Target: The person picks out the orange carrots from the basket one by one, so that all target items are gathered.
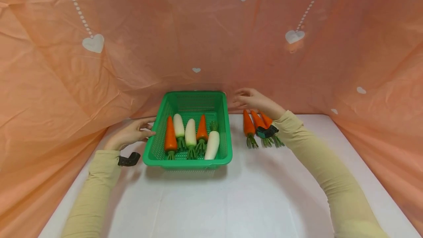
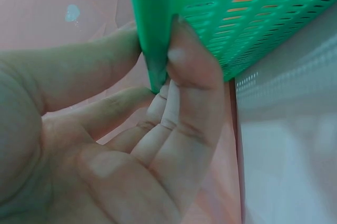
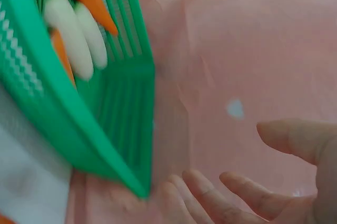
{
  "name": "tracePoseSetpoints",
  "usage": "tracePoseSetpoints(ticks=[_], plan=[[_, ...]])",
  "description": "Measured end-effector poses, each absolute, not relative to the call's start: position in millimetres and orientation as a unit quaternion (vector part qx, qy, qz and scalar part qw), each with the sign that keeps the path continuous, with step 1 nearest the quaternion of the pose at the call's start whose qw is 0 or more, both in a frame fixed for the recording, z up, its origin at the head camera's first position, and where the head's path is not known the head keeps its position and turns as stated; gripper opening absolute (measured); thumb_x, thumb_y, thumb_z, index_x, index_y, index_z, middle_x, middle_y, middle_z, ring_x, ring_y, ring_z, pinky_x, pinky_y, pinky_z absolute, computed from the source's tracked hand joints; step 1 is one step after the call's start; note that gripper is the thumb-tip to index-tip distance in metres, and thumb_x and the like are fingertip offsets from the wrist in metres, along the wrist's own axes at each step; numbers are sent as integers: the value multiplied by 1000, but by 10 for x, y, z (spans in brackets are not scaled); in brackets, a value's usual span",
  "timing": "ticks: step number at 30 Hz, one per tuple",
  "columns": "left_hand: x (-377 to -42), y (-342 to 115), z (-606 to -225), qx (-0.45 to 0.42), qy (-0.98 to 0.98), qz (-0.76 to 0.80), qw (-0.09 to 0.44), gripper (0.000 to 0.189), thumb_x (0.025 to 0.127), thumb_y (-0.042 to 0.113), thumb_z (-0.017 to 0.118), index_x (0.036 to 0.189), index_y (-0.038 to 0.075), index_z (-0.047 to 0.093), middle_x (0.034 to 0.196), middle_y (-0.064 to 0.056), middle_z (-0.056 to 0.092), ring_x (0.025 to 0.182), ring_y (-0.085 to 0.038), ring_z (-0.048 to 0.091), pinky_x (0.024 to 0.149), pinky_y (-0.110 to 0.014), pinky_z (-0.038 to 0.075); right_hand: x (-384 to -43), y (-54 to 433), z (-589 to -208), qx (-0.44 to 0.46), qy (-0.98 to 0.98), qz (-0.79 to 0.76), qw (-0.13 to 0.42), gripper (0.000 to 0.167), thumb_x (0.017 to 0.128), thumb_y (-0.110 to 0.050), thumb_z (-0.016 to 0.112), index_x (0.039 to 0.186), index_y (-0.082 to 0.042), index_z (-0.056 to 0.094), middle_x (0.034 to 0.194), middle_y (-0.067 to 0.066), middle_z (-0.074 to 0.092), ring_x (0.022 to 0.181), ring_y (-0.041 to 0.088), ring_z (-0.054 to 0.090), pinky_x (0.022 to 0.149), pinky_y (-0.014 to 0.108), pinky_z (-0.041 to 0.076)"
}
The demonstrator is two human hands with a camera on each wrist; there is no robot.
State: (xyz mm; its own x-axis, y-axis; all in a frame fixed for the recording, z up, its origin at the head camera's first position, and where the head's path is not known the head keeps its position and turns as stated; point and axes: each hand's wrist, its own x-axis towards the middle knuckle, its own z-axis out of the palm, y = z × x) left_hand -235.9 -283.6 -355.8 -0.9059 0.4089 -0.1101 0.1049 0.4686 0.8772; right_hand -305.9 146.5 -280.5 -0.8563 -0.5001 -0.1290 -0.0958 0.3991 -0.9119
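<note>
A green plastic basket [image 1: 188,163] holds two orange carrots [image 1: 170,135] and three white radishes [image 1: 190,132], all with green stem tufts. At the basket's left side, my left hand [image 1: 132,133] pinches the rim between thumb and curled fingers, as the left wrist view shows with the hand [image 2: 131,150] around the edge [image 2: 152,34]. My right hand [image 1: 256,100] is in the air just right of the basket's far right corner. Its fingers are loosely spread, apart from the rim [image 3: 100,134], with nothing in them.
Three more carrots [image 1: 249,124] lie side by side on the white table [image 1: 264,194], partly under the right wrist. A pink-orange cloth [image 1: 148,28] with white hearts hangs behind and at both sides.
</note>
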Motion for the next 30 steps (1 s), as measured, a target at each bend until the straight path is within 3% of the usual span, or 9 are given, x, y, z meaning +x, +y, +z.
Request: tracePoseSetpoints(ticks=[10,17,23,30], plan=[[-2365,-2841,-3560,151,843,493,152,64,96,9,57,150,-1,24,128,-30,44,99,-34,57,79,-41,53,-3043,791,-3132,-184,778,-532,279,41,102,-20,48,138,-1,43,138,19,46,120,34,50,101,46,40],[-2372,-2849,-3571,156,842,494,149,64,97,9,57,150,-1,24,130,-30,43,100,-34,57,80,-42,53,-3091,533,-3370,-152,769,-532,321,45,101,-21,49,140,0,41,139,24,42,121,39,48,100,47,41],[-2382,-2848,-3568,160,841,495,147,63,96,8,57,149,-3,25,127,-30,45,98,-34,57,78,-40,54,-3141,425,-3463,-140,790,-492,337,46,100,-27,52,138,-2,45,131,22,49,114,35,54,94,42,46],[-2370,-2843,-3562,162,840,497,149,63,97,8,56,150,-3,24,131,-30,43,99,-35,57,78,-40,54,-3109,299,-3451,-122,816,-451,340,54,97,-28,55,142,-2,41,132,22,48,118,35,52,94,41,46]])
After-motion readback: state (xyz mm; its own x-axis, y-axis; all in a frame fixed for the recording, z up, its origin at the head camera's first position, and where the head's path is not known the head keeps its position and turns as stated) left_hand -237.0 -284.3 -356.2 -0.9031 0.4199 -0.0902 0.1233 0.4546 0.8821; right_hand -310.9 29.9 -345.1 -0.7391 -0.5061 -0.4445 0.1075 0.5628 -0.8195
